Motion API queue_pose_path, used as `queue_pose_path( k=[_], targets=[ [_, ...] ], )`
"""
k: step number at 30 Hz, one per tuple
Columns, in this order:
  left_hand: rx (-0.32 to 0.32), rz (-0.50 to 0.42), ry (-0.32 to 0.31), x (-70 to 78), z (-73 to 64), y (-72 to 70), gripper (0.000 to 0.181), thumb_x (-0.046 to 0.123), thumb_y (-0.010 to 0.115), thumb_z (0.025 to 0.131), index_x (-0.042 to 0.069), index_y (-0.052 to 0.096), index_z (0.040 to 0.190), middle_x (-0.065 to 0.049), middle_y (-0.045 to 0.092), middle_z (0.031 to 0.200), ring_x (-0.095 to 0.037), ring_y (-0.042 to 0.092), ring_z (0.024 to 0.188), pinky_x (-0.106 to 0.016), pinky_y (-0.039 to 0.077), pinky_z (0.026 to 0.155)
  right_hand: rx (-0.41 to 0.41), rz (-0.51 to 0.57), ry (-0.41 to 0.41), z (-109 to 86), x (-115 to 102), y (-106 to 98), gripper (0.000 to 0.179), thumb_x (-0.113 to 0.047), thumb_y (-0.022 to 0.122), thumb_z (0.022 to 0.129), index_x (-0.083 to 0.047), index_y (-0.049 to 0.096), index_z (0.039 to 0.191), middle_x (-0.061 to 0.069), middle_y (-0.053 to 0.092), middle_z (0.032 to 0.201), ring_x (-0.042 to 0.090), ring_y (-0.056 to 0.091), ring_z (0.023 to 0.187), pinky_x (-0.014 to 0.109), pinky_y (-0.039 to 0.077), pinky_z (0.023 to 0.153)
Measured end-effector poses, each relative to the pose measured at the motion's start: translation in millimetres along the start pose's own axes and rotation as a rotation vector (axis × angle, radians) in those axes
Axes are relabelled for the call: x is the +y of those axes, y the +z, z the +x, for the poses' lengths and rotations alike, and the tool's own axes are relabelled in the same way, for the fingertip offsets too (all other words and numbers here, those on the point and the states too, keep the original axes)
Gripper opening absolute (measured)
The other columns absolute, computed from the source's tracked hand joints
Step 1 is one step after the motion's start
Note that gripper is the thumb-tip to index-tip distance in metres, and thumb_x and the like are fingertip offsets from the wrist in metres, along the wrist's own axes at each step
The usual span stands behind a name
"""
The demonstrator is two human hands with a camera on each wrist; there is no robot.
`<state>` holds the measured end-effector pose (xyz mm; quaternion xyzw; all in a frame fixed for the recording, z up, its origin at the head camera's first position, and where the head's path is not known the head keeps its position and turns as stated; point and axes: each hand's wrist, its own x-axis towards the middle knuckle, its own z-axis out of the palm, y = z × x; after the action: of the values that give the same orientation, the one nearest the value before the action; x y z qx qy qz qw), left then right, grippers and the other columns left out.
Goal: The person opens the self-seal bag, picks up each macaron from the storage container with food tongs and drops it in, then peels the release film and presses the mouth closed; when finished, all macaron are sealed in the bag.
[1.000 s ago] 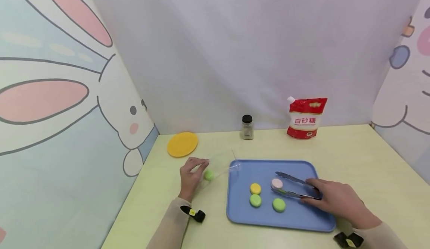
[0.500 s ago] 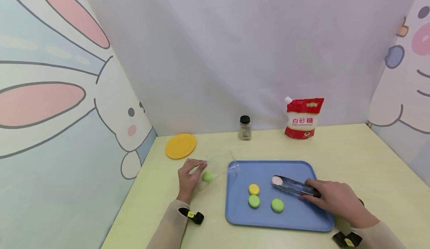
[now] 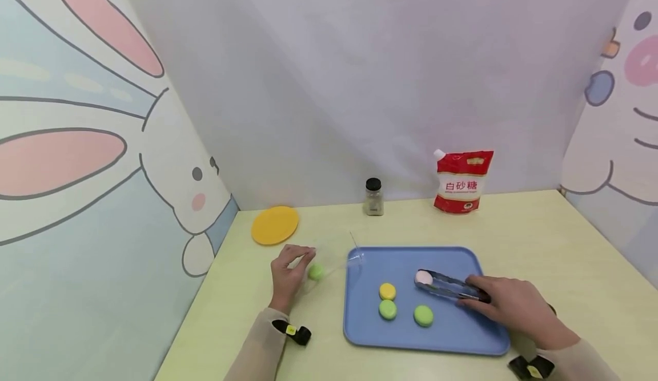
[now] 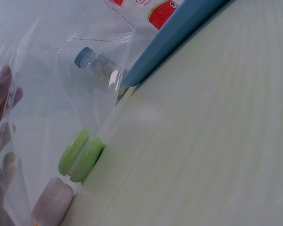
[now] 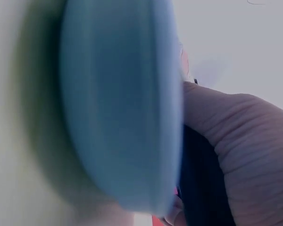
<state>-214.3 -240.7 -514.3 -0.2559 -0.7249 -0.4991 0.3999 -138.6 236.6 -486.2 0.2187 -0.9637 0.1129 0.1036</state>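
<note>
My left hand (image 3: 288, 275) pinches the rim of a clear plastic bag (image 3: 334, 249) left of the blue tray (image 3: 370, 334). Low in the bag lie a green macaron (image 4: 80, 157) and a pinkish one (image 4: 53, 202), seen in the left wrist view. On the tray's right side, my right hand (image 3: 514, 307) grips a pair of tongs (image 3: 454, 287). The tong tips close around a pale pink macaron (image 3: 424, 277) at the tray's middle. Nearby on the tray are a yellow macaron (image 3: 388, 291) and two green macarons (image 3: 388, 310). The tray's blurred edge hides much of the right wrist view.
A yellow plate (image 3: 275, 225) lies at the back left of the table. Against the back wall stand a black-capped glass jar (image 3: 374, 198) and a red-and-white sugar pouch (image 3: 464, 182). Rabbit-print panels border both sides.
The tongs have closed from spread arms onto the pale pink macaron. My left hand still holds the bag in about the same place. The head view has shifted slightly.
</note>
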Motion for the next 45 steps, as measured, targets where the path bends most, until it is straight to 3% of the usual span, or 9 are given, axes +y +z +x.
queue_pose_path(
  k=[14,20,27,32,39,45],
  targets=[
    [-0.014,-0.016,-0.022,-2.2,-3.2,0.3,0.022,-0.004,0.081,0.081,0.012,0.080,0.095,-0.004,0.076,0.087,-0.017,0.065,0.081,-0.022,0.053,0.077,0.051,-0.025,-0.009,-3.5,4.2,-1.2,0.032,-0.062,0.077,0.078,-0.035,0.062,0.088,-0.020,0.030,0.059,-0.003,0.029,0.050,0.022,0.024,0.046],
    [-0.018,-0.014,-0.001,-0.9,-0.5,-3.2,0.024,-0.009,0.081,0.079,0.009,0.080,0.095,-0.006,0.076,0.087,-0.019,0.066,0.081,-0.022,0.053,0.077,0.056,-0.018,-0.015,-3.4,2.4,0.1,0.033,-0.062,0.077,0.079,-0.034,0.065,0.090,-0.020,0.030,0.059,-0.003,0.029,0.050,0.022,0.024,0.045],
    [-0.012,-0.025,-0.021,7.1,2.6,-1.4,0.021,-0.013,0.079,0.077,0.002,0.079,0.091,-0.011,0.075,0.084,-0.021,0.065,0.079,-0.021,0.053,0.077,0.047,-0.021,-0.008,3.4,4.8,-7.2,0.034,-0.059,0.079,0.078,-0.031,0.068,0.094,-0.019,0.033,0.059,0.000,0.031,0.050,0.023,0.024,0.045],
    [-0.004,-0.023,-0.031,10.7,3.4,-0.5,0.018,-0.013,0.079,0.078,0.000,0.078,0.091,-0.012,0.075,0.084,-0.021,0.065,0.080,-0.021,0.053,0.077,0.019,-0.017,-0.031,23.3,1.0,-25.3,0.034,-0.053,0.082,0.078,-0.027,0.070,0.097,-0.018,0.038,0.060,0.001,0.034,0.049,0.023,0.025,0.045],
    [-0.013,-0.019,-0.038,3.5,0.1,-2.4,0.023,-0.008,0.080,0.080,0.009,0.080,0.096,-0.006,0.076,0.088,-0.018,0.065,0.082,-0.022,0.054,0.078,0.083,-0.025,-0.138,65.1,-12.0,-45.4,0.034,-0.053,0.082,0.078,-0.027,0.068,0.094,-0.019,0.040,0.061,0.001,0.036,0.050,0.024,0.028,0.045],
    [-0.022,-0.024,-0.035,-0.3,-1.0,-2.7,0.021,-0.006,0.079,0.082,0.009,0.080,0.097,-0.006,0.076,0.090,-0.019,0.066,0.082,-0.024,0.055,0.079,0.001,0.033,-0.191,107.3,-33.1,-43.7,0.037,-0.055,0.080,0.080,-0.026,0.071,0.100,-0.020,0.055,0.068,0.001,0.043,0.052,0.025,0.037,0.049]
  ],
)
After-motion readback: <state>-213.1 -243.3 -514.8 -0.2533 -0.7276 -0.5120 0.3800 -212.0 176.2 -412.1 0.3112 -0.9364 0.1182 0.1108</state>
